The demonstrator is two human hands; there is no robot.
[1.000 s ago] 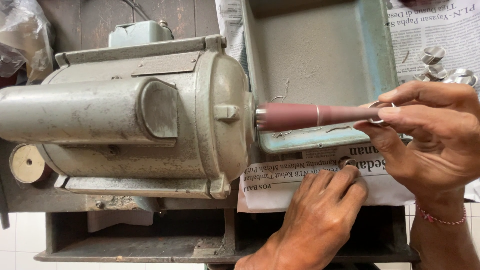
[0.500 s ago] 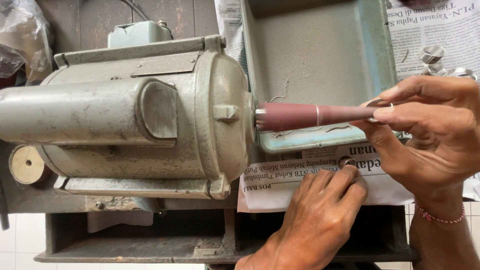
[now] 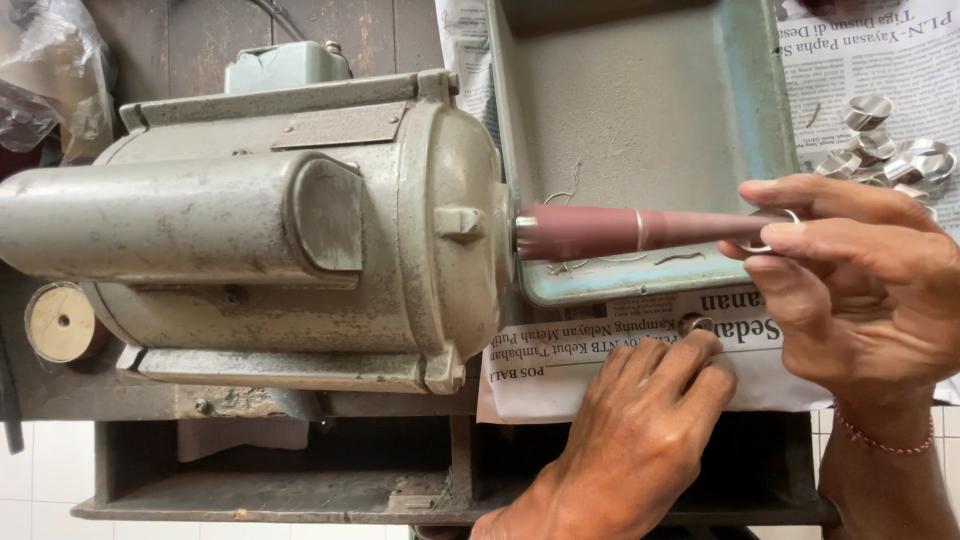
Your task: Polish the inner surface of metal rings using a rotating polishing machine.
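A grey-green electric motor (image 3: 300,230) lies on its side, with a tapered reddish sanding spindle (image 3: 620,230) sticking out to the right. My right hand (image 3: 860,290) pinches a thin metal ring (image 3: 768,232) over the spindle's narrow tip, between thumb and fingers. My left hand (image 3: 640,430) rests curled on a sheet of newspaper (image 3: 540,365) below the spindle. Its index fingertip is closed on a small metal ring (image 3: 693,323). The thumb is hidden.
A green metal tray (image 3: 640,120) sits behind the spindle with thin wire scraps on its floor. A pile of shiny metal rings (image 3: 890,150) lies on newspaper at the upper right. A crumpled plastic bag (image 3: 50,70) is at the upper left, and a dark wooden frame (image 3: 300,480) below the motor.
My right hand's fingers have shifted slightly at the spindle tip, still on the thin ring. My left hand and the motor have stayed in place.
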